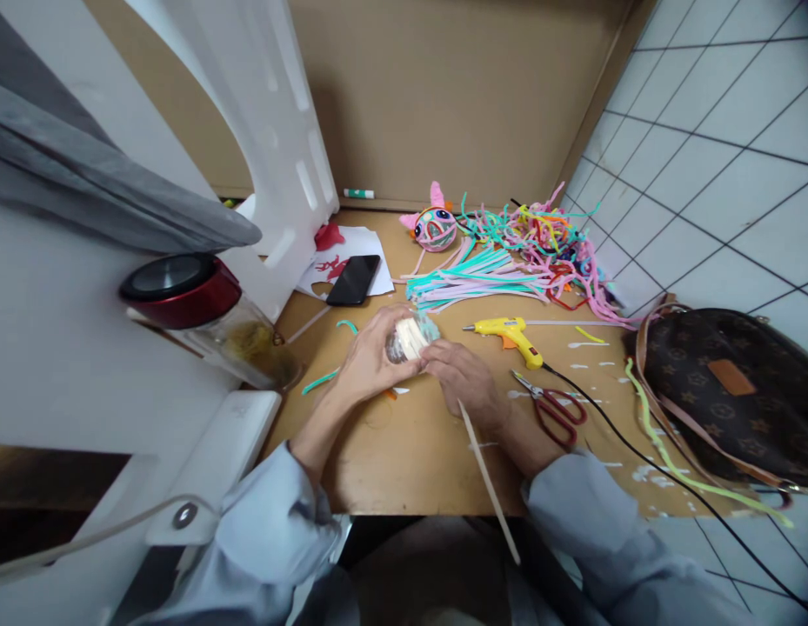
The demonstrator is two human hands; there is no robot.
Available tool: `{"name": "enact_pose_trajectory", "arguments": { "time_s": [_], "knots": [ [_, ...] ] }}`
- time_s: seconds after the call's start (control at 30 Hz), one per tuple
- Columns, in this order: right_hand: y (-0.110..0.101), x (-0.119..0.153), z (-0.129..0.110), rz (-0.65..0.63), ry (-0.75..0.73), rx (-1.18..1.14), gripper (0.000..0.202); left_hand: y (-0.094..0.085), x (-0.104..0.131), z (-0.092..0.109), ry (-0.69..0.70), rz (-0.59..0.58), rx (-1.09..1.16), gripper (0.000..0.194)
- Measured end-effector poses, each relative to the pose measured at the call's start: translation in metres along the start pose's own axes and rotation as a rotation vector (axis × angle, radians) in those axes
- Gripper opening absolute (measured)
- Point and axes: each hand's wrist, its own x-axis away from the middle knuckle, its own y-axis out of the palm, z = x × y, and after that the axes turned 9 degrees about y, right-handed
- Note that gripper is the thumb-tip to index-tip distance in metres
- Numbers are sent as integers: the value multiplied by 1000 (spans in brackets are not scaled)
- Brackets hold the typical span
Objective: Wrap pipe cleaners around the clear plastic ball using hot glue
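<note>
My left hand [370, 355] is wrapped round a small clear ball [395, 349] and holds it over the table. Cream bands [411, 337] of what looks like pipe cleaner lie side by side across the ball, with pale teal fuzz at its far side. Closed at the ball's right side, my right hand [469, 381] grips a cream pipe cleaner [485, 474], whose loose length hangs past the table's front edge. My right fingertips are partly hidden. Beyond my hands stands a pink-and-teal ball figure [435, 228] with big eyes and pink ears.
A yellow hot glue gun [508, 335] and red-handled scissors [553, 407] lie to the right, beside a brown bag [736, 391]. Teal and lilac pipe cleaners [478, 280], a tangled pile [553, 230] and a phone [355, 280] lie behind. A red-lidded bottle [214, 317] stands left.
</note>
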Motion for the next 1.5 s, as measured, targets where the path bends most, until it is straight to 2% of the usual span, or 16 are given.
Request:
{"name": "enact_pose_trajectory", "arguments": {
  "time_s": [0.67, 1.03, 1.5],
  "knots": [
    [0, -9, -9, 73, -3, 77, 23, 1, 3, -7, 102, -37, -102, 59],
    [-4, -4, -12, 12, 184, 72, 38, 2, 2, -3, 96, -31, -97, 59],
    [-8, -12, -13, 7, 106, 189, 28, -1, 2, 3, 127, -5, -222, 52]
  ]
}}
